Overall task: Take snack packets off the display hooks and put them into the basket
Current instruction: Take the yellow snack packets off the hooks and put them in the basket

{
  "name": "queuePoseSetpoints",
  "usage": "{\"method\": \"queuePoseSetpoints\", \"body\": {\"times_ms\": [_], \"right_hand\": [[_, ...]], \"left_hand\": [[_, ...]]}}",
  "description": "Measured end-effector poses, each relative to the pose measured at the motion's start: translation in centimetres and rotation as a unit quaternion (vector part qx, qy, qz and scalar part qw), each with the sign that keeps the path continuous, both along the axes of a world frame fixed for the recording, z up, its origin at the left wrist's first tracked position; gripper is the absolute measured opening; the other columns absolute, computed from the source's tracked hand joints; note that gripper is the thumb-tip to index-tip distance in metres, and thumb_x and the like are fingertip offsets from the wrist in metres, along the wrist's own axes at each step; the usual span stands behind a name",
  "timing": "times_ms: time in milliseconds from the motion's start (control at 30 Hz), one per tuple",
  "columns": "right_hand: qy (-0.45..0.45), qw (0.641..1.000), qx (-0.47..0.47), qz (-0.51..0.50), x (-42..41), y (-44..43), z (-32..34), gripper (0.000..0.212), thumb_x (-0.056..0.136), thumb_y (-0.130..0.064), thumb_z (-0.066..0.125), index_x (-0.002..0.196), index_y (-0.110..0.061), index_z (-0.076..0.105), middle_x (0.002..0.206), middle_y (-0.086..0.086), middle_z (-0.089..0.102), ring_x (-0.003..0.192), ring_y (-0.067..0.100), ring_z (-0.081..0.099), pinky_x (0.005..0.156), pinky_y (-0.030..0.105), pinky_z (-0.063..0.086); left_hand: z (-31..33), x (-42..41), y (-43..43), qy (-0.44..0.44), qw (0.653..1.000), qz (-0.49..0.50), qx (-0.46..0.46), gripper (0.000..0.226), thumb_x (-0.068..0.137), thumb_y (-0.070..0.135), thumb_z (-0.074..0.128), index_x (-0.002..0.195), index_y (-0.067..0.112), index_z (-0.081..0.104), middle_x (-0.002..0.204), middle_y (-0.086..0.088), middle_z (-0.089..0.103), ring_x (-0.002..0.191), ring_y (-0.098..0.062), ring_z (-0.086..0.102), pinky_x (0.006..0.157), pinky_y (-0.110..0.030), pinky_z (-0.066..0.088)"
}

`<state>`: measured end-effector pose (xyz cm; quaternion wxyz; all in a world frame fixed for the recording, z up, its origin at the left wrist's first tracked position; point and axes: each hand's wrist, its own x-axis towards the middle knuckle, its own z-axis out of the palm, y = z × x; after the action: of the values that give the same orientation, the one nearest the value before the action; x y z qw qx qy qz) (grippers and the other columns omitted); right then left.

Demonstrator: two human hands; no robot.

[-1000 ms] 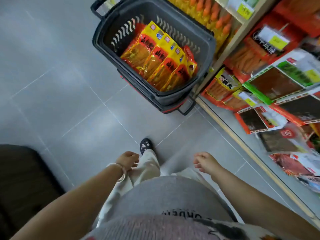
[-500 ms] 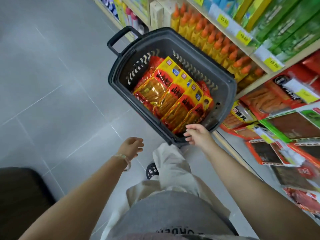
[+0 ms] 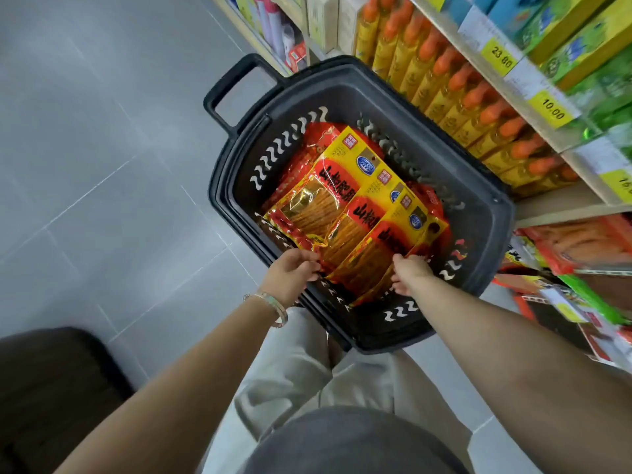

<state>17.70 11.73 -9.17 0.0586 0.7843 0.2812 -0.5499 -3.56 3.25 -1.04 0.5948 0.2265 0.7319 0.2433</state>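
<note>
A dark grey basket (image 3: 478, 213) stands on the floor in front of me, its handle (image 3: 236, 87) at the far left. Several yellow-and-red snack packets (image 3: 355, 206) lie fanned out inside it, over red packets beneath. My left hand (image 3: 290, 275) reaches over the near rim and pinches the near edge of the packets on the left. My right hand (image 3: 410, 273) grips the near edge of the packets on the right. More snack packets (image 3: 581, 241) hang on the display at the right.
Shelves on the right carry orange-capped bottles (image 3: 458, 94), green boxes (image 3: 574, 39) and yellow price tags (image 3: 550, 107). Grey tiled floor (image 3: 102, 165) spreads to the left. A dark object (image 3: 51, 388) sits at the lower left. My legs are just below the basket.
I have stepped up to the basket. Both hands went from hanging free to inside the basket; the right left the rim, and both now hold the packets' near edges.
</note>
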Motion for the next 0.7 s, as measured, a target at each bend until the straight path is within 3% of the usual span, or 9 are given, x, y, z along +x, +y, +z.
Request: {"method": "queuePoseSetpoints", "body": {"times_ms": [100, 200, 300, 400, 467, 533, 633, 700], "right_hand": [[-0.003, 1.000, 0.015, 0.013, -0.4, -0.4, 0.2, 0.033, 0.099, -0.028, 0.039, 0.102, -0.002, 0.059, 0.071, 0.008, 0.061, 0.060, 0.018, 0.058, 0.050, 0.026, 0.047], [0.021, 0.997, 0.055, 0.048, -1.0, -0.7, 2.2, 0.031, 0.096, -0.028, 0.039, 0.094, -0.005, 0.060, 0.069, 0.005, 0.063, 0.059, 0.016, 0.059, 0.056, 0.028, 0.051], [0.056, 0.992, 0.105, 0.052, -2.6, -0.7, 5.3, 0.028, 0.094, -0.028, 0.043, 0.079, -0.012, 0.060, 0.064, -0.001, 0.063, 0.056, 0.013, 0.059, 0.055, 0.028, 0.050], [0.104, 0.981, 0.154, 0.054, -5.1, 0.3, 8.1, 0.025, 0.092, -0.026, 0.046, 0.072, -0.016, 0.058, 0.058, -0.006, 0.061, 0.049, 0.005, 0.057, 0.048, 0.019, 0.043], [0.135, 0.971, 0.190, 0.047, -6.9, 1.2, 9.5, 0.025, 0.091, -0.024, 0.048, 0.070, -0.016, 0.058, 0.057, -0.006, 0.061, 0.044, 0.000, 0.055, 0.045, 0.015, 0.041], [0.153, 0.963, 0.219, 0.032, -8.4, 2.2, 10.3, 0.026, 0.093, -0.025, 0.048, 0.071, -0.017, 0.058, 0.059, -0.006, 0.061, 0.042, -0.003, 0.053, 0.043, 0.010, 0.038], [0.170, 0.953, 0.247, 0.039, -9.4, 3.0, 11.0, 0.026, 0.095, -0.035, 0.050, 0.075, -0.022, 0.061, 0.064, -0.009, 0.062, 0.048, -0.008, 0.054, 0.045, 0.006, 0.037], [0.175, 0.951, 0.252, 0.046, -9.2, 3.0, 11.0, 0.021, 0.092, -0.044, 0.052, 0.080, -0.029, 0.060, 0.070, -0.011, 0.064, 0.058, -0.009, 0.058, 0.051, 0.006, 0.040]], "left_hand": [[-0.6, -0.3, 1.2, 0.012, 0.999, -0.040, 0.006, 0.013, 0.094, 0.014, 0.051, 0.100, 0.023, 0.059, 0.097, 0.004, 0.064, 0.085, -0.008, 0.063, 0.086, -0.030, 0.050], [-1.3, -0.5, 2.2, 0.043, 0.987, -0.154, -0.006, 0.024, 0.092, 0.019, 0.055, 0.115, 0.025, 0.055, 0.106, 0.008, 0.063, 0.102, -0.012, 0.061, 0.097, -0.033, 0.047], [-1.6, -0.4, 3.6, 0.027, 0.953, -0.300, -0.042, 0.068, 0.083, 0.031, 0.068, 0.142, 0.023, 0.035, 0.136, 0.002, 0.049, 0.123, -0.017, 0.049, 0.104, -0.031, 0.039], [-1.4, 0.0, 5.4, 0.021, 0.915, -0.402, -0.019, 0.100, 0.071, 0.042, 0.077, 0.150, 0.021, 0.018, 0.147, -0.001, 0.036, 0.132, -0.018, 0.039, 0.107, -0.029, 0.035], [-0.8, 0.1, 6.5, 0.028, 0.905, -0.423, 0.020, 0.098, 0.070, 0.038, 0.079, 0.148, 0.021, 0.020, 0.138, 0.002, 0.044, 0.126, -0.017, 0.045, 0.105, -0.032, 0.039], [-0.2, -0.1, 7.3, 0.020, 0.930, -0.362, 0.053, 0.079, 0.078, 0.028, 0.074, 0.142, 0.024, 0.029, 0.123, 0.005, 0.052, 0.115, -0.015, 0.052, 0.099, -0.031, 0.044], [0.3, -1.4, 8.7, 0.024, 0.957, -0.282, 0.059, 0.057, 0.091, 0.022, 0.059, 0.142, 0.027, 0.034, 0.114, 0.006, 0.054, 0.092, -0.002, 0.057, 0.073, -0.014, 0.047], [0.1, -2.4, 9.5, 0.013, 0.966, -0.258, 0.020, 0.049, 0.093, 0.021, 0.056, 0.139, 0.026, 0.040, 0.109, 0.005, 0.060, 0.067, 0.004, 0.056, 0.056, -0.010, 0.044]]}}
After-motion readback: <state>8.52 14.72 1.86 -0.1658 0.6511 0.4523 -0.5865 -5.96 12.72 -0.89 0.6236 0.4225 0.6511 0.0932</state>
